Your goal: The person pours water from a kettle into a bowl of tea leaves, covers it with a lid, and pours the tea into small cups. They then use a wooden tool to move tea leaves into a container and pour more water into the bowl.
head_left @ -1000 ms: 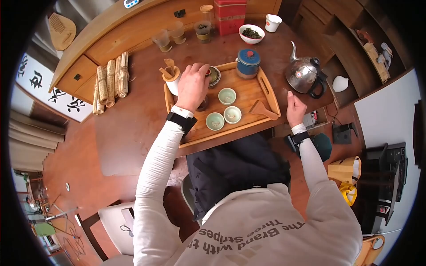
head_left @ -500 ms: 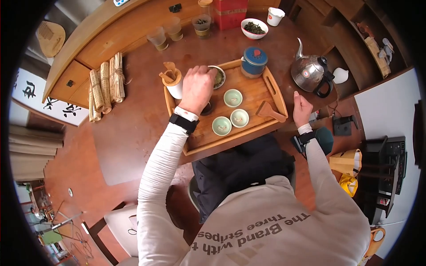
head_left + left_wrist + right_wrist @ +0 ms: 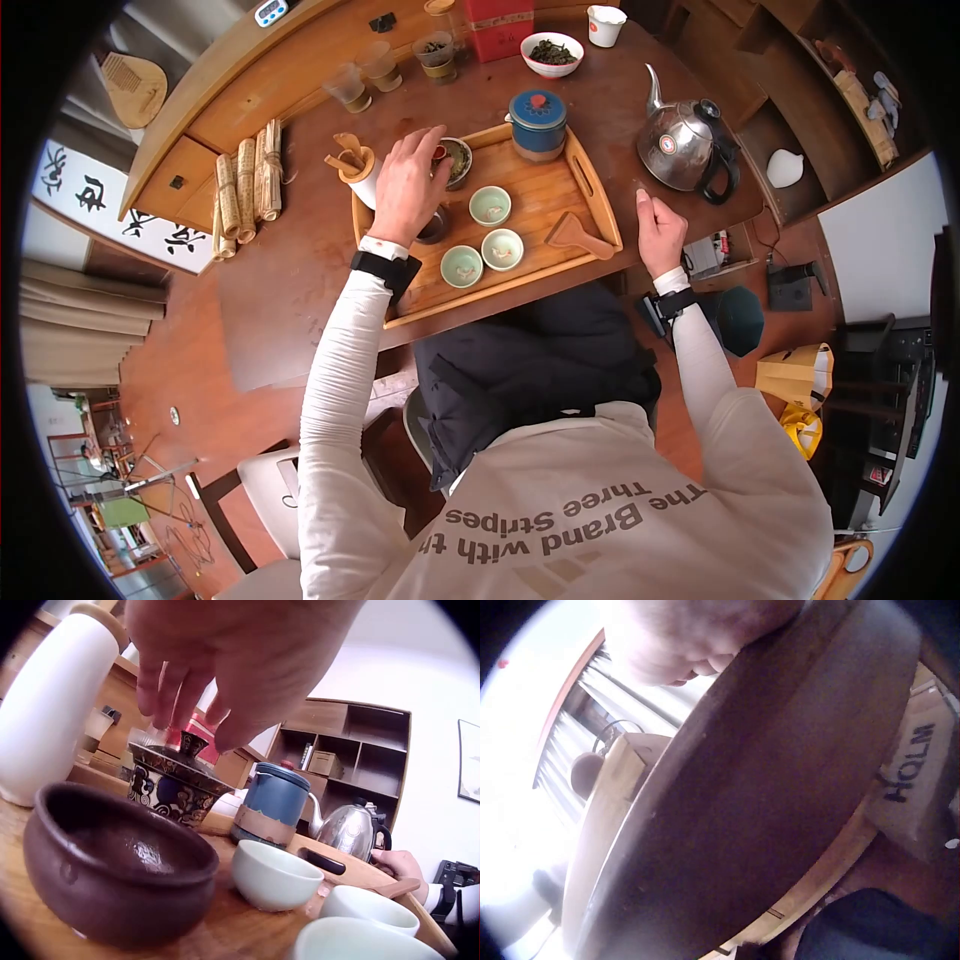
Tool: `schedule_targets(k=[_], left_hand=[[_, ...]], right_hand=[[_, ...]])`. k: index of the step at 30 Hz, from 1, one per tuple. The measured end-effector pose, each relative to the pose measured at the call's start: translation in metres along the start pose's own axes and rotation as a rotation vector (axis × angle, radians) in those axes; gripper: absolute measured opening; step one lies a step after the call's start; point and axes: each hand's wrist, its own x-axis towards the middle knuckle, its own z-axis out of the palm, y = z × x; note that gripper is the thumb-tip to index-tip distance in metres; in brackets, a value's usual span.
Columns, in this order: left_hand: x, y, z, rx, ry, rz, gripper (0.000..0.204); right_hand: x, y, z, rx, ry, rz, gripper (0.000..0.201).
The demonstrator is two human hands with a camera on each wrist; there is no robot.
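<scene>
So the left hand [image 3: 407,190] is up around the upper middle of the frame, fingers apart and pointing down over the patterned lidded bowl [image 3: 176,784]. From the head view, that bowl sits just beside the fingertips, toward the upper right. Its knob [image 3: 193,744] sticks up under the fingers and thumb; can't tell if they're touching. Left's way nearer, btw: the right hand [image 3: 661,235] is over by the table [image 3: 290,310] edge, right of the tray [image 3: 480,292], fingers curled in, nothing visible in it.
</scene>
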Motion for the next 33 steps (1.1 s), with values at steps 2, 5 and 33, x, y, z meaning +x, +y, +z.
schedule_targets(k=[2,5,33], left_hand=[[-0.004,0.002,0.003,-0.052,0.054,-0.01,0.03],[-0.012,-0.004,0.008,-0.05,-0.005,-0.068,0.039],[-0.1,0.01,-0.02,-0.341,-0.154,-0.598,0.074]], right_hand=[[0.0,-0.002,0.0,0.005,0.025,-0.038,0.044],[-0.001,-0.006,-0.001,0.02,0.032,-0.036,0.044],[0.069,-0.067,-0.01,0.479,-0.118,0.158,0.045]])
